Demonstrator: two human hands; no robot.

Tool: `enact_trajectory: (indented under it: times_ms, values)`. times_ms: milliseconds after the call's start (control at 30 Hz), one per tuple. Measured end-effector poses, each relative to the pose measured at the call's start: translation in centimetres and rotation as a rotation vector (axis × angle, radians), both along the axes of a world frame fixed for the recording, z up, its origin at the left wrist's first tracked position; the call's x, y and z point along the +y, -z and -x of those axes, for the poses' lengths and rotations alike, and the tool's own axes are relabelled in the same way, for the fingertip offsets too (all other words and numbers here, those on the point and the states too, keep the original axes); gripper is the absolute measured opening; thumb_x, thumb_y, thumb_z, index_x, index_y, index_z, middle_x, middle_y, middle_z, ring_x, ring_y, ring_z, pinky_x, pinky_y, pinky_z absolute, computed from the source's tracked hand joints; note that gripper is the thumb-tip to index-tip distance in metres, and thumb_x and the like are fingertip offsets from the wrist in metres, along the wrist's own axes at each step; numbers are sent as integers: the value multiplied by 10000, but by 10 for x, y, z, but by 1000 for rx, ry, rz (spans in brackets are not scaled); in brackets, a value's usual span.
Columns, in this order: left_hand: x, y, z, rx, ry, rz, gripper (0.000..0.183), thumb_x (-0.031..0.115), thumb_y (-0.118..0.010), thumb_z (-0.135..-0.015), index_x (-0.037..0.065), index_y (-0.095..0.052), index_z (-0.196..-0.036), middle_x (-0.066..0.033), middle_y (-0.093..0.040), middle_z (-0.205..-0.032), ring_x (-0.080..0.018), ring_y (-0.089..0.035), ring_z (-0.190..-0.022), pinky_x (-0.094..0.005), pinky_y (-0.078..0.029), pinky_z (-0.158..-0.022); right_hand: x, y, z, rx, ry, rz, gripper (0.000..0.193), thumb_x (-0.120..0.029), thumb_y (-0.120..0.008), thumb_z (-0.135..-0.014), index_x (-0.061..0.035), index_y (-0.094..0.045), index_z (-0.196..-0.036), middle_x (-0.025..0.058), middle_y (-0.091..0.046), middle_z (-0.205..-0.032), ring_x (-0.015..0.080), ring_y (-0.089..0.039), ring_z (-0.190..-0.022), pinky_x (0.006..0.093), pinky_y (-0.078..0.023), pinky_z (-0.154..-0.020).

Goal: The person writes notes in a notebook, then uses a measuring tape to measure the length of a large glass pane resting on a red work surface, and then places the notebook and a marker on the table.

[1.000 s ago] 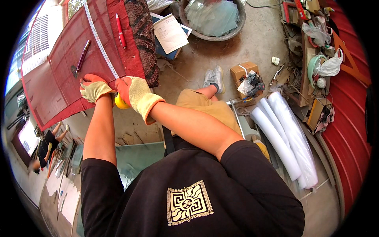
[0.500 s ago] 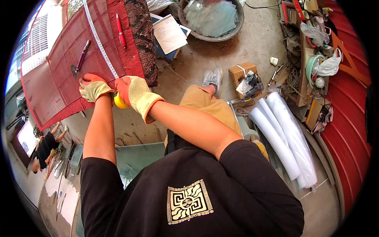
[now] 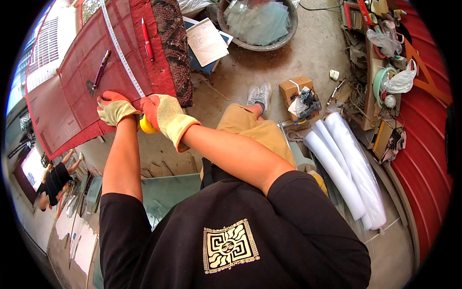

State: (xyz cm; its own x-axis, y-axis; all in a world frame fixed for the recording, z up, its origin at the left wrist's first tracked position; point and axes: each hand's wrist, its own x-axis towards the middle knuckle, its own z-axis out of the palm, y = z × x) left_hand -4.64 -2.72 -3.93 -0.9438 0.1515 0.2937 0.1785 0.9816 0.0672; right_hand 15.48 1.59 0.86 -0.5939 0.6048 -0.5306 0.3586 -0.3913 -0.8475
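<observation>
Watching from the head view, I see very little change over the last second. Both gloved hands have stayed at the near edge of the worktop point(image 3: 160, 72), and the tape point(image 3: 124, 60) has kept its line, running from between them up toward the far edge. What has shifted is slight: my whole view drifts a touch, and the co-worker point(image 3: 55, 178) at far left has altered posture. For the work in hand, I read this as a steady hold, with the tape drawn out and undisturbed.

The right hand point(image 3: 166, 113) is closed around the tape's yellow case point(image 3: 147, 125), just off the near edge, and the blade comes out by its fingers. The left hand point(image 3: 114, 107) rests on that same edge, to the left of the case, its fingers curled. I cannot tell whether it grips anything, since the glove covers whatever lies beneath.

On the worktop, the dark pen point(image 3: 101, 70) lies left of the blade, near the left fingers, and the red pen point(image 3: 147, 39) lies right of it, toward the patterned strip point(image 3: 174, 53) along the right edge. Neither is touched, and neither has moved on the cloth. Beyond that right edge are the notebook point(image 3: 207, 42) and a tub point(image 3: 294, 30) of glass point(image 3: 262, 21).
</observation>
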Motion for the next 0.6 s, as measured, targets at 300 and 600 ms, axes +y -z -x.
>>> enact_trajectory:
  times_ms: [300, 600]
  values:
    - [-13, -9, -4, 0, -77, -10, 583, 490, -431, -1115, 134, -633, -1531, -200, -602, -1547, -408, -546, -1443, -563, -461, -1184, -10, -2, 4, 8, 46, 21, 427, -408, -585, -1080, -36, -795, -1080, 232, -784, -1054, 425, -752, -1022, 461, -577, -885]
    - [5, -25, -20, 45, -51, -21, 560, 419, -516, -1110, 141, -569, -1594, -212, -511, -1637, -435, -416, -1559, -581, -328, -1289, -33, 77, -5, 450, 201, 386, 316, -207, -592, -1131, 69, -745, -1152, 136, -762, -974, 242, -750, -862, 369, -617, -816]
